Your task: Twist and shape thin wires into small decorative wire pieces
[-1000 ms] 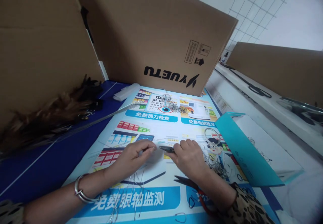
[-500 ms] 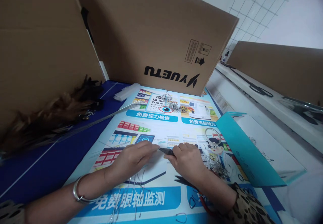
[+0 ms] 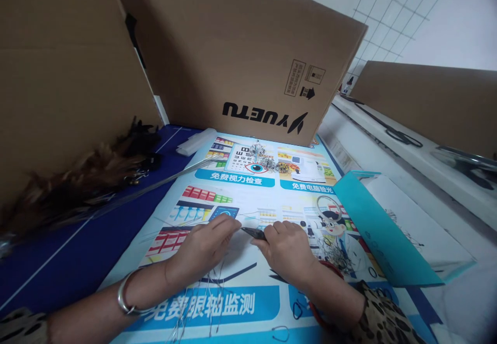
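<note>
My left hand (image 3: 204, 248) rests on the printed poster (image 3: 240, 302), fingers pinched together at a thin wire I can barely see. My right hand (image 3: 289, 248) is closed round dark pliers (image 3: 254, 233), whose jaws point left and meet the left fingertips. Several loose thin wires (image 3: 202, 302) lie on the poster under my left wrist, which wears a silver bangle (image 3: 126, 295). A tangle of small wire pieces (image 3: 337, 261) lies just right of my right hand. Red-handled scissors (image 3: 310, 302) sit partly hidden beneath my right forearm.
A big cardboard box (image 3: 248, 59) marked YUETU stands behind the poster, with small metal ornaments (image 3: 267, 160) before it. Brown feathers (image 3: 77, 178) and long wires lie on the blue table at left. A teal folder (image 3: 376, 230) leans at right. More cardboard stands at left and far right.
Both hands have stayed together on the poster, with only small shifts. The pliers' tip has tilted slightly. The view has moved a little.
</note>
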### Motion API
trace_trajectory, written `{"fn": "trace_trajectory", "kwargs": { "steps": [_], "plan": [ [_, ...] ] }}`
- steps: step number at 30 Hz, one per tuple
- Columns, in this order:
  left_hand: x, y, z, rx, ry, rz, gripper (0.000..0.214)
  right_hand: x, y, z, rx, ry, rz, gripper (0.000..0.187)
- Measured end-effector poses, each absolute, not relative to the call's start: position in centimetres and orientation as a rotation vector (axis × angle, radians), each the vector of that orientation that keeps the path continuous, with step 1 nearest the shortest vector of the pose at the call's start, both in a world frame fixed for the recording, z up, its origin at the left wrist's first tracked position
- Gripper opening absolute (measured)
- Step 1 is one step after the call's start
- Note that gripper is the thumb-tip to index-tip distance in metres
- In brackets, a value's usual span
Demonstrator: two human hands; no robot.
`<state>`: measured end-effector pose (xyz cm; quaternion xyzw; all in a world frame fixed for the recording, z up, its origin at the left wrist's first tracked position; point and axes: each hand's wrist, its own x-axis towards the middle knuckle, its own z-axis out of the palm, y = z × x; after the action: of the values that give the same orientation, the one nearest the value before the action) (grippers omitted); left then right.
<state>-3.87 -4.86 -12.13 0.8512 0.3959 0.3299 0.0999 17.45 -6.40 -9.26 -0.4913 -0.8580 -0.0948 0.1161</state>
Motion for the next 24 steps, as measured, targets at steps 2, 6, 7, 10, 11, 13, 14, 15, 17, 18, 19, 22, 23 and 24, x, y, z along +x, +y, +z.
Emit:
{"fn": "trace_trajectory", "kwargs": {
  "steps": [2, 6, 7, 10, 11, 13, 14, 15, 17, 18, 19, 22, 23, 24],
  "plan": [
    [-3.9, -4.8, -12.1, 2.487, 1.17, 0.966, 0.02, 17.4, -6.4, -9.3, -1.434, -2.508, -0.288, 0.035],
    [-3.8, -4.7, -12.3, 2.429, 1.169, 0.952, 0.019, 17.3, -6.5, -9.3, -1.426, -2.5, -0.298, 0.037],
    [-3.8, -4.6, -12.3, 2.42, 1.164, 0.95, 0.018, 17.3, -6.5, -9.3, -1.426, -2.499, -0.299, 0.037],
    [-3.8, -4.3, -12.1, 2.397, 1.117, 0.943, 0.018, 17.4, -6.5, -9.4, -1.422, -2.492, -0.301, 0.037],
    [-3.8, -4.2, -11.9, 2.377, 1.091, 0.946, 0.018, 17.5, -6.5, -9.4, -1.424, -2.486, -0.3, 0.037],
    [-3.9, -4.0, -11.6, 2.292, 1.061, 0.968, 0.017, 17.7, -6.3, -9.5, -1.422, -2.465, -0.283, 0.036],
    [-3.9, -3.9, -11.4, 2.217, 1.063, 0.976, 0.016, 17.8, -6.1, -9.6, -1.421, -2.449, -0.265, 0.036],
    [-3.9, -3.9, -11.1, 2.125, 1.07, 0.975, 0.016, 17.9, -5.9, -9.7, -1.423, -2.429, -0.243, 0.036],
    [-3.9, -3.9, -10.8, 1.901, 1.077, 0.937, 0.017, 18.2, -5.5, -9.8, -1.435, -2.381, -0.203, 0.036],
    [-3.9, -3.9, -10.6, 1.789, 1.066, 0.905, 0.018, 18.3, -5.3, -9.9, -1.443, -2.361, -0.191, 0.036],
    [-3.9, -3.9, -10.5, 1.692, 1.045, 0.875, 0.019, 18.4, -5.2, -10.0, -1.448, -2.348, -0.189, 0.037],
    [-3.7, -4.0, -10.3, 1.508, 0.987, 0.82, 0.021, 18.5, -5.0, -10.2, -1.424, -2.358, -0.223, 0.038],
    [-3.6, -4.0, -10.3, 1.472, 0.972, 0.812, 0.021, 18.5, -5.1, -10.2, -1.405, -2.366, -0.242, 0.039],
    [-3.5, -4.1, -10.4, 1.442, 0.958, 0.807, 0.021, 18.5, -5.1, -10.2, -1.386, -2.372, -0.263, 0.039]
  ]
}}
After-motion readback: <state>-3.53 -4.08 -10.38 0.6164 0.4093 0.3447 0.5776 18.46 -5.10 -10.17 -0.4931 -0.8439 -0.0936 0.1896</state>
